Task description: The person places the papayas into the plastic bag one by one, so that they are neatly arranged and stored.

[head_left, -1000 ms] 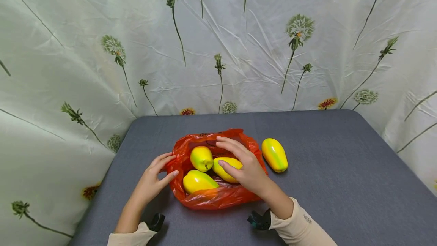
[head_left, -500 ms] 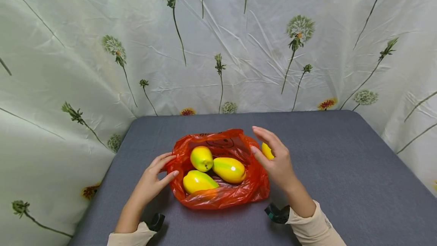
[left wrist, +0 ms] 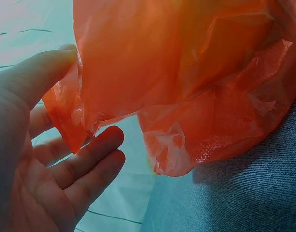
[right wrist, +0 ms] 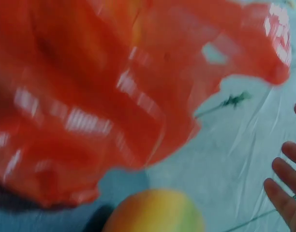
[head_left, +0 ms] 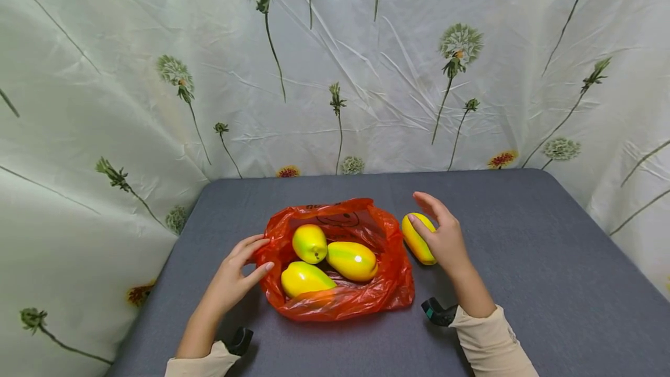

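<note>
A red plastic bag [head_left: 340,310] stands with its mouth spread wide, holding three glossy yellow-green papayas [head_left: 352,261]. My left hand [head_left: 232,278] holds the bag's left rim between thumb and fingers; in the left wrist view the red film [left wrist: 133,63] passes between the thumb and the fingers [left wrist: 85,159]. To the right of the bag lies another papaya [head_left: 416,240], partly hidden by my right hand [head_left: 447,237], which hovers over it with thumb and fingers spread. The right wrist view shows the loose papaya's top [right wrist: 157,212] and outstretched fingers [right wrist: 286,193], apart from it.
The grey cloth-covered table [head_left: 523,249] reaches back to a pale curtain [head_left: 366,74] printed with dandelions. Black wrist straps [head_left: 439,312] sit near both cream sleeves [head_left: 494,342].
My right hand has moved right, from above the bag's contents, past its right rim, to the papaya outside. The left hand and the bagged papayas have stayed in place.
</note>
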The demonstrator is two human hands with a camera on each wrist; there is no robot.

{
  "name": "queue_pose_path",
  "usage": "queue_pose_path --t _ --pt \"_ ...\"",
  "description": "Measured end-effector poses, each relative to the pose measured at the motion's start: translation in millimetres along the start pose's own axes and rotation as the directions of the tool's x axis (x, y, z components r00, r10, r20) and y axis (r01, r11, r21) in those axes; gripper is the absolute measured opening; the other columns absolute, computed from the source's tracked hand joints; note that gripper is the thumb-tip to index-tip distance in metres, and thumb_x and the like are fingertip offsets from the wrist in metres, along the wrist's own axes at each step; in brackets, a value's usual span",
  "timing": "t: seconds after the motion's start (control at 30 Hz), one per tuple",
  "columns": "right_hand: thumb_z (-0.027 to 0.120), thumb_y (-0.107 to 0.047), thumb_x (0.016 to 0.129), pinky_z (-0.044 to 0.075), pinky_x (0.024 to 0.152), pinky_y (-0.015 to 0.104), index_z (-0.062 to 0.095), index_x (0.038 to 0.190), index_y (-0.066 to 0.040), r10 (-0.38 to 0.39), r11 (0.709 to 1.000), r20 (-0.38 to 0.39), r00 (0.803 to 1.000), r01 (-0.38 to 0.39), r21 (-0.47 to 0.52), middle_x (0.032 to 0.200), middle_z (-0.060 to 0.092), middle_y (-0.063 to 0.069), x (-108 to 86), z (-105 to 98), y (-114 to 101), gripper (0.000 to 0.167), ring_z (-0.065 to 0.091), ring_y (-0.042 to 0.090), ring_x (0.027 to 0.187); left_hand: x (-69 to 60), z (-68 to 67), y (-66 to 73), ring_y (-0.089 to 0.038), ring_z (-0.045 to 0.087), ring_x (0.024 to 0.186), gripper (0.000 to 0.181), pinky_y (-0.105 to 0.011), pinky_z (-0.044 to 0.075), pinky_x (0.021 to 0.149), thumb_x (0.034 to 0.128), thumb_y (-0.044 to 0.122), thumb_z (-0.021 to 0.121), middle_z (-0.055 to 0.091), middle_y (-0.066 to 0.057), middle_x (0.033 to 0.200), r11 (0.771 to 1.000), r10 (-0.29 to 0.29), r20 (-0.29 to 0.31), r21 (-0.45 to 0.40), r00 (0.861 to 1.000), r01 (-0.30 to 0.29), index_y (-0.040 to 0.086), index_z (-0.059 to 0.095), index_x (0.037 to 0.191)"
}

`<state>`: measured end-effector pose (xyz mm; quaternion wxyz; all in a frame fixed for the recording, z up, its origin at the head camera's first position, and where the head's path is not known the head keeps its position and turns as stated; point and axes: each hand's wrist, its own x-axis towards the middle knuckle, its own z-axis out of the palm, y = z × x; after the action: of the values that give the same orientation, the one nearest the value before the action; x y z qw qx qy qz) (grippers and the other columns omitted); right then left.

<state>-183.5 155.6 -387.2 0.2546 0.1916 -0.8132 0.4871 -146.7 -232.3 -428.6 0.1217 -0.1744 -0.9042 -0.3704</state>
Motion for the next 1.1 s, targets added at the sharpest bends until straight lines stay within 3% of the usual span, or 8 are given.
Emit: queue_pose_path --t 0.1,0.23,0.47,0.7,0.87,1.0,1.1 --pt "0.063 -0.011 0.084 0.039 0.093 0.038 0.047 0.126 -0.001 0.104 0.994 0.056 0.993 -0.102 -0.035 0.123 0.051 0.014 -2.3 0 27 0.046 0.048 0.028 0.112 -0.1 0.0 -0.5 -0.021 0.050 0.105 0.047 -0.040 0.048 0.080 0.0788 0.025 0.070 0.046 -0.007 0.127 1.000 -0.003 -0.001 -0.001 1.000 0.003 0.008 0.055 0.121" --pt "0.062 -0.020 0.086 0.037 0.091 0.048 0.045 0.127 -0.001 0.183 0.980 0.117 0.976 -0.171 -0.101 0.124 0.049 0.017 -4.9 -1 45 0.049 0.046 0.032 0.113 -0.6 -0.2 -0.7 -0.021 0.050 0.105 0.048 -0.040 0.048 0.080 0.0789 0.025 0.070 0.046 -0.007 0.128 1.000 -0.011 -0.001 -0.005 1.000 0.011 0.008 0.055 0.121" --pt "0.065 -0.016 0.084 0.039 0.089 0.049 0.046 0.123 0.002 0.274 0.956 0.193 0.942 -0.245 -0.161 0.121 0.050 0.021 -7.6 -5 65 0.047 0.048 0.035 0.108 -1.1 -0.2 -0.4 -0.021 0.050 0.105 0.047 -0.039 0.048 0.080 0.0789 0.023 0.070 0.046 -0.007 0.128 1.000 -0.002 -0.006 -0.004 1.000 0.002 0.008 0.055 0.121" --pt "0.065 -0.026 0.083 0.044 0.082 0.050 0.044 0.125 0.001 0.399 0.911 0.272 0.876 -0.344 -0.229 0.123 0.048 0.024 -11.0 -13 72 0.055 0.051 0.040 0.104 -0.9 0.1 -0.9 -0.020 0.050 0.105 0.046 -0.038 0.048 0.079 0.0790 0.022 0.070 0.046 -0.007 0.127 1.000 0.014 -0.016 0.003 1.000 -0.014 0.009 0.055 0.121" --pt "0.066 -0.035 0.081 0.047 0.077 0.044 0.043 0.127 -0.001 0.441 0.894 0.325 0.837 -0.378 -0.239 0.125 0.046 0.021 -12.4 -17 76 0.062 0.052 0.038 0.102 -0.8 0.3 -1.6 -0.020 0.051 0.104 0.046 -0.036 0.049 0.079 0.0789 0.022 0.070 0.046 -0.006 0.127 1.000 0.018 -0.020 0.005 1.000 -0.018 0.009 0.055 0.121" --pt "0.067 -0.036 0.080 0.048 0.076 0.041 0.043 0.127 -0.001 0.451 0.892 0.347 0.823 -0.397 -0.217 0.125 0.046 0.021 -13.1 -18 78 0.063 0.054 0.037 0.100 -0.8 0.3 -2.1 -0.020 0.051 0.104 0.047 -0.036 0.048 0.080 0.0789 0.023 0.070 0.046 -0.006 0.127 1.000 0.013 -0.018 0.005 1.000 -0.013 0.009 0.055 0.121" --pt "0.067 -0.035 0.080 0.048 0.075 0.041 0.044 0.127 -0.001 0.451 0.892 0.341 0.825 -0.406 -0.199 0.125 0.046 0.021 -13.4 -19 78 0.063 0.054 0.037 0.099 -0.8 0.4 -2.4 -0.020 0.050 0.105 0.047 -0.037 0.048 0.080 0.0794 0.024 0.069 0.046 -0.006 0.128 1.000 0.006 -0.012 0.004 1.000 -0.006 0.009 0.055 0.121"
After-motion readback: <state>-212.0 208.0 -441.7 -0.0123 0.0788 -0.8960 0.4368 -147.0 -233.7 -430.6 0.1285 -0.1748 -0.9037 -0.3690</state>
